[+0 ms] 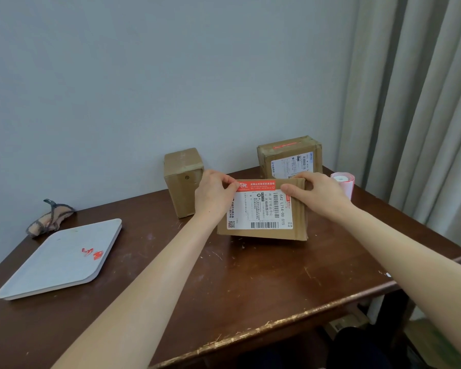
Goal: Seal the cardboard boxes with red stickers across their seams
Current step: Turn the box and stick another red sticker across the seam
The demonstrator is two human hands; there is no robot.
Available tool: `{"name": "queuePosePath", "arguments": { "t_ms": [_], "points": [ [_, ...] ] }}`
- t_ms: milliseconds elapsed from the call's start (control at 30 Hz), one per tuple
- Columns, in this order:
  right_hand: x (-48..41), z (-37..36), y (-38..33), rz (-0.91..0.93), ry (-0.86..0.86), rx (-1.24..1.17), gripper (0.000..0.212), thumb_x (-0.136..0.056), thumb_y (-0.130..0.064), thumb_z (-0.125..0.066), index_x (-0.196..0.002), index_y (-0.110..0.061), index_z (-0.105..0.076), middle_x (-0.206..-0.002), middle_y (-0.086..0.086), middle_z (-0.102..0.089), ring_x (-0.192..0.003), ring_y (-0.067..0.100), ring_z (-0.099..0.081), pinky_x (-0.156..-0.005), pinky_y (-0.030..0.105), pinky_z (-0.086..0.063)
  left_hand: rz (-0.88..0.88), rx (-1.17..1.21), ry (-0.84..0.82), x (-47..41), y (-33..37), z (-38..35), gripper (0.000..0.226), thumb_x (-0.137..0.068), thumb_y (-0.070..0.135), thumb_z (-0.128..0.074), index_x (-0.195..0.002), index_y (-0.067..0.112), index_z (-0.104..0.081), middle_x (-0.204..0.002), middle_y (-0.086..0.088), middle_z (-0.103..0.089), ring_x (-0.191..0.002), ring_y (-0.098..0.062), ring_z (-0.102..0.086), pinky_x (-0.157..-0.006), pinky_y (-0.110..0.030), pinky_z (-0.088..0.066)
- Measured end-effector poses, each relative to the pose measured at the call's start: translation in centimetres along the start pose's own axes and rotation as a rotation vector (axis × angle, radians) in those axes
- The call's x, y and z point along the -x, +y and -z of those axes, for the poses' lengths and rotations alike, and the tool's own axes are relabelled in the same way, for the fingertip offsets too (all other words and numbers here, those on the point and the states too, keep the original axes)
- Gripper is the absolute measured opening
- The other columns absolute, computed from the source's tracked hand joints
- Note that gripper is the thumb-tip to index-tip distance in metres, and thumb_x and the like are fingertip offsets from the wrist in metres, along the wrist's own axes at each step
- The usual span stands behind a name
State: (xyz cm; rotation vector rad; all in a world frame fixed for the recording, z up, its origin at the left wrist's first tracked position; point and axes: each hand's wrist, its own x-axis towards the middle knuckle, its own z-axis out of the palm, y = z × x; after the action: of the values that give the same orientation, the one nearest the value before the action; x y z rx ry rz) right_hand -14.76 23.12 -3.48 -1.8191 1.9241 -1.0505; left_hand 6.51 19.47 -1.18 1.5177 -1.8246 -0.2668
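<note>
- Pinching the left end of the red sticker (256,185), my left grip (213,193) rests on the flat box (300,218), which lies mid-desk (224,288).
- My right grip (320,193) pinches that box's far edge, with the thumb at the sticker's right end.
- The sticker lies along the far edge, above the label.
- Behind stand an upright box (183,182), a sticker roll (343,182) and a back box (288,155).

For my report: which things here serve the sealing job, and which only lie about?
Job: flat labelled cardboard box; red paper sticker on its edge; left hand, right hand pinching there; tall plain cardboard box; rear stickered cardboard box; pink sticker roll.
Idle: grey square tray; pinkish knitted pouch.
</note>
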Motion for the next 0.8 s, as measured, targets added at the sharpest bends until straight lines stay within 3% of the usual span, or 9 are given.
{"name": "queuePosePath", "arguments": {
  "t_ms": [400,800],
  "points": [
    [0.2,-0.1,0.0,0.008,0.001,-0.014,0.035,-0.081,-0.061,-0.058,-0.1,-0.032,-0.057,-0.104,-0.008,-0.065,-0.096,0.014,-0.061,-0.079,0.042,-0.057,-0.004,-0.01,-0.073,-0.3,-0.1,0.8,0.016,-0.091,0.034,-0.06,-0.086,0.022,-0.069,-0.112,0.004,-0.056,-0.09,-0.009,-0.051,-0.076,-0.029,-0.04],
    [0.3,-0.2,0.1,0.02,0.006,-0.024,0.035,-0.082,-0.06,-0.058,-0.103,-0.032,-0.058,-0.106,-0.009,-0.064,-0.098,0.012,-0.061,-0.078,0.037,-0.057,-0.015,-0.012,-0.109,-0.1,0.0,1.4,0.02,-0.092,0.031,-0.058,-0.085,0.019,-0.072,-0.107,0.001,-0.067,-0.089,-0.011,-0.056,-0.069,-0.029,-0.039]
  ]
}}
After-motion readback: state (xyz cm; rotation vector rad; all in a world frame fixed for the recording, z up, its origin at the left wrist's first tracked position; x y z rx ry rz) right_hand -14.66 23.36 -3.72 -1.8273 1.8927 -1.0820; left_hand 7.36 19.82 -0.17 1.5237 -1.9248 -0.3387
